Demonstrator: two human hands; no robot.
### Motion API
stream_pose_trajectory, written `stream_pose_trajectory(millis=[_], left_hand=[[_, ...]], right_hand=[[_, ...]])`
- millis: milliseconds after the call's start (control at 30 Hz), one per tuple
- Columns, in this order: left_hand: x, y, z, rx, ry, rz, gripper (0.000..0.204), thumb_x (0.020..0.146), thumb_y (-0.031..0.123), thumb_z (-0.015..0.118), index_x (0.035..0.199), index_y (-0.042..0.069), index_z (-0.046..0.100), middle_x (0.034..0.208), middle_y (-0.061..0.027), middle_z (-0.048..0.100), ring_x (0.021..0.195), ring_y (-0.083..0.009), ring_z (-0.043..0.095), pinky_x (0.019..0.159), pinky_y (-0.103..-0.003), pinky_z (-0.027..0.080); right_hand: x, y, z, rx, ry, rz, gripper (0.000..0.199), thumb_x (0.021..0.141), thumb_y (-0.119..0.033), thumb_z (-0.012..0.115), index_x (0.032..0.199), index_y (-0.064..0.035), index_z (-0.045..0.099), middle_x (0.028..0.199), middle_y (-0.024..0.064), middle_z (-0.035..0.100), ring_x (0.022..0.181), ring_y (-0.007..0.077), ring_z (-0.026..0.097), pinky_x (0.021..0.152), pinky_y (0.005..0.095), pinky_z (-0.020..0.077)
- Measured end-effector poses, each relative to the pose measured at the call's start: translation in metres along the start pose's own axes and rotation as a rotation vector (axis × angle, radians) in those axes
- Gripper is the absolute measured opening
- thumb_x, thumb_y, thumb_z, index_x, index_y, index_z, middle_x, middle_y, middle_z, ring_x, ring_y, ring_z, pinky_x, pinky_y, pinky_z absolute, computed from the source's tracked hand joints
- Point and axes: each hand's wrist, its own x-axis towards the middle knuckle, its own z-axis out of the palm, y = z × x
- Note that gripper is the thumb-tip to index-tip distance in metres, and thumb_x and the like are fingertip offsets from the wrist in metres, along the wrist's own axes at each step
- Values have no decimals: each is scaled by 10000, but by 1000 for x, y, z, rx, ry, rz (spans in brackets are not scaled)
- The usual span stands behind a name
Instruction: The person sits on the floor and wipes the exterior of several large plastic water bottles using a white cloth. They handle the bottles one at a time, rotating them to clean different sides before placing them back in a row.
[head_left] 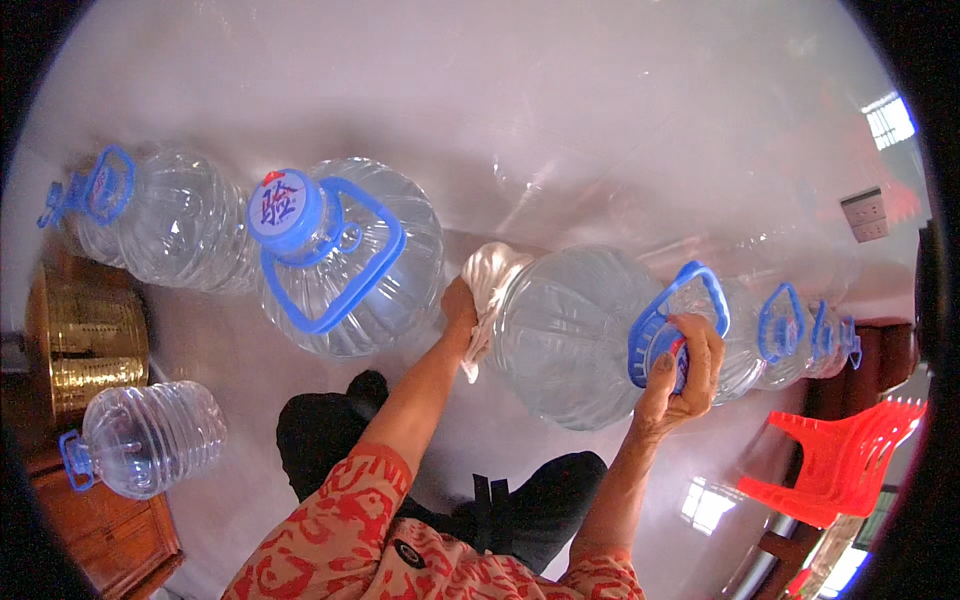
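- In front of the person's knees, a large clear bottle (565, 330) is held in both hands over the grey floor (735, 445), its capped end toward the right.
- Right hand (685, 378): fingers clenched around the blue cap (664, 357) of that bottle, within the span of its blue handle (712, 290).
- Left hand (458, 303): grasping a pale cloth (490, 285), which lies against the bottle's end opposite the cap. The cloth covers most of these fingers; how far they curl cannot be told.
- Left of the cloth: a second clear bottle (412, 215), apart from the held one, with blue cap and handle in place and a red mark on the cap.
- Beyond it, further left: more bottles (185, 225) in a row, also blue-handled.
- Right of the held bottle: another group of bottles (742, 372), partly hidden behind one another; exact count not determined.
- Lower left: a single ribbed bottle (165, 440), well apart from the row, near a gold-coloured container (97, 340) and a brown wooden cabinet (110, 530).
- Right side: a red plastic chair (850, 460); above it, a socket plate (865, 213) on the wall.
- Clothing noted: patterned sleeves (325, 505), black trousers (320, 445).
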Motion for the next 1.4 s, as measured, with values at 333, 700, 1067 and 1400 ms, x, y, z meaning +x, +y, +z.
stream_pose_trajectory(millis=[333,700,1067,1400], left_hand=[[-43,40,21,-545,81,-434,582,890,357,546,1314,3,362,1259,-195,449,1159,-339,417,1009,-427,258],[-182,218,48,87,225,124,802,864,426,602,1483,107,204,1488,-225,193,1366,-368,183,1110,-463,137],[-106,264,19,147,214,435,332,851,228,615,1125,39,625,1083,-133,619,1015,-320,524,912,-406,398],[-49,247,-9,-425,-28,-136,348,935,318,515,1070,17,628,937,-66,637,859,-122,564,763,-270,432]], right_hand=[[17,3,12,34,-31,19,295,716,-123,619,987,-24,683,971,133,635,855,236,613,753,334,492],[17,22,-7,110,-7,25,275,760,-134,616,1001,-13,675,975,133,627,862,228,596,743,331,482],[8,11,-9,83,-27,-5,287,744,-144,641,1006,-31,677,975,133,624,851,238,608,744,342,490],[18,7,9,83,-31,13,287,740,-138,641,999,-22,680,987,133,627,856,230,608,739,327,489]])
